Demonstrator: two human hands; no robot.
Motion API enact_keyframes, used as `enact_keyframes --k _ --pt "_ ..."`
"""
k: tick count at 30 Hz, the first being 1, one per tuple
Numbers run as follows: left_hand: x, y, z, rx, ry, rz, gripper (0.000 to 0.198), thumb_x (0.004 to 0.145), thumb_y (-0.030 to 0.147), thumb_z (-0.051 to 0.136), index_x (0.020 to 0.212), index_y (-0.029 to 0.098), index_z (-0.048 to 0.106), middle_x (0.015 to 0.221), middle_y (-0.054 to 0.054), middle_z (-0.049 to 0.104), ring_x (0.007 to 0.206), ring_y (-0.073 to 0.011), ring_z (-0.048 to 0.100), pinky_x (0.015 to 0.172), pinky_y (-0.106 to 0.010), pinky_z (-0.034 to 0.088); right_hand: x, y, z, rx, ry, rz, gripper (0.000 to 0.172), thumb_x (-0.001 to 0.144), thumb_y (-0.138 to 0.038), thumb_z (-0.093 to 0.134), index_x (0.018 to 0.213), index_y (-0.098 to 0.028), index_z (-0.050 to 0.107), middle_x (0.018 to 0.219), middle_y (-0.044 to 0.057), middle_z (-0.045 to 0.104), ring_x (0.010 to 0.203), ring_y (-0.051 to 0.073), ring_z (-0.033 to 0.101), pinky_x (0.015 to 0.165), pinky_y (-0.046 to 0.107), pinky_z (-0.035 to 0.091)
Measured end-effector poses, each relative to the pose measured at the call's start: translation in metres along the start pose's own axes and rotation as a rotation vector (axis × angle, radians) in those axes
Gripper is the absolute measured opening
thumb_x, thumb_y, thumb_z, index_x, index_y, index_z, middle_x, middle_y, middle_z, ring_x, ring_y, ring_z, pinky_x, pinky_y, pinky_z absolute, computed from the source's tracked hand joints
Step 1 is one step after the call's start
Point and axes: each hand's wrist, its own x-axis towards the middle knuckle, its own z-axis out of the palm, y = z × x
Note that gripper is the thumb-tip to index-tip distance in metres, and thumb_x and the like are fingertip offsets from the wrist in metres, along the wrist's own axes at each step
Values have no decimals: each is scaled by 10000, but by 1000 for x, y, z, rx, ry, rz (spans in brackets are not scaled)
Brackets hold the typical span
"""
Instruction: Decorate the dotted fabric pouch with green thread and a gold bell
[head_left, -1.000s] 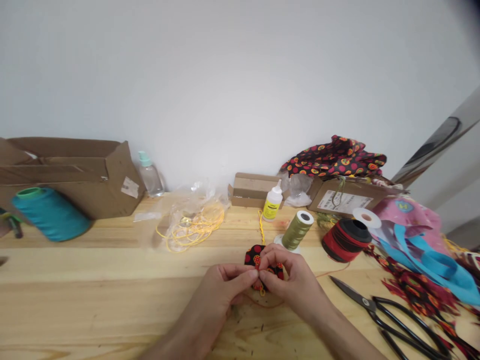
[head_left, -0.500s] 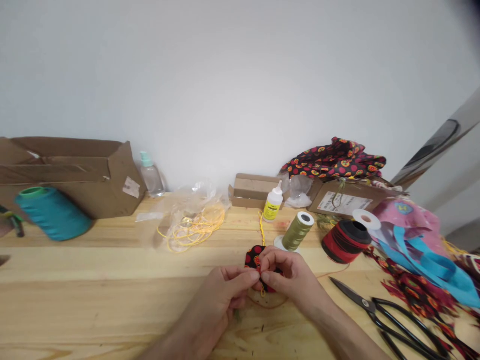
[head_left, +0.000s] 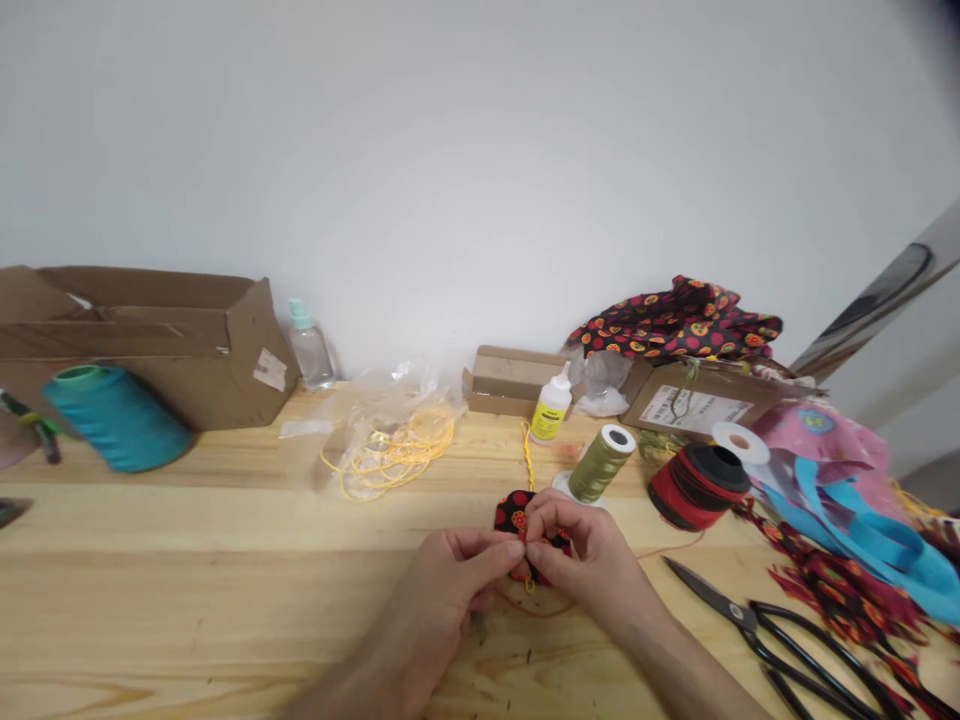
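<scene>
My left hand (head_left: 469, 570) and my right hand (head_left: 581, 550) meet with thumbs and forefingers pinched together, fingertip to fingertip. Between them shows a bit of red thread (head_left: 536, 612), which also loops below the hands and trails right toward the red spool (head_left: 694, 490). Just behind and under the fingers is a small black fabric pouch (head_left: 513, 510) with red and orange round patterns, partly hidden by my hands. A twisted yellow cord (head_left: 528, 462) extends from its far side, and a small yellow loop (head_left: 529, 584) hangs at the near side.
Beyond my hands stand an olive thread spool (head_left: 602, 463) and a glue bottle (head_left: 551, 408). Black-handled scissors (head_left: 742, 615) lie right, near fabric scraps (head_left: 847, 580) and blue ribbon (head_left: 877, 530). Yellow cord (head_left: 405, 450) in plastic, a teal thread cone (head_left: 120, 420) and a cardboard box (head_left: 247, 370) are left.
The view has shifted slightly, so the table items appear a little farther right. Both hands keep their pinch over the pouch, with only small finger movement.
</scene>
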Motion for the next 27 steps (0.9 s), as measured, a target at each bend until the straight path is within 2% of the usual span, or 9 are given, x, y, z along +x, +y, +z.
enact_keyframes --k 3,8,12,16,19,22,24,27 --pt "-1 -1 1 29 22 0 175 610 280 652 564 110 650 515 1 539 482 -77 385 463 -197 238 0 -1 -2 57 -19 22 87 612 -92 542 563 -163 544 690 6 505 677 140 475 620 248 370" --pt "-1 0 4 12 33 -2 165 596 245 659 498 116 633 445 39 461 439 -52 245 420 -193 148 0 -1 -2 190 -69 78 48 577 -118 536 551 -157 528 675 -2 480 607 119 439 537 222 328" --pt "-2 3 3 -28 18 -2 153 616 236 648 522 115 639 456 44 454 443 -49 207 416 -188 137 0 -3 -4 206 -101 103 38 625 -173 563 603 -154 538 672 -2 479 595 113 428 533 222 324" --pt "-1 4 -1 -95 -28 -28 140 627 234 653 599 97 658 537 14 514 454 -39 224 412 -176 136 -1 -4 -9 218 -56 97 81 688 -240 546 665 -163 538 673 -2 494 590 112 434 525 220 339" --pt "0 4 -3 -164 -63 -62 142 615 225 669 587 86 655 556 1 523 452 -29 247 404 -164 148 -2 -6 -11 96 6 1 47 691 -218 557 686 -171 557 728 14 526 657 135 476 591 244 382" --pt "1 4 -6 -233 -83 -78 116 605 195 681 583 83 657 531 11 508 436 -19 249 393 -154 158 -2 -11 -12 -92 38 -184 47 665 -151 590 695 -187 583 769 28 555 773 172 504 715 299 395" --pt "1 3 -7 -273 -72 -83 94 601 178 685 602 87 661 527 16 509 432 -15 266 390 -147 170 -2 -13 -12 -195 55 -280 78 651 -144 617 704 -199 606 753 27 558 778 181 506 715 308 398" --pt "2 2 -8 -324 -65 -89 82 599 163 690 628 91 663 543 17 519 433 -10 301 390 -139 192 -3 -14 -9 -269 88 -348 90 643 -196 657 729 -218 641 719 24 555 732 179 505 653 299 410"
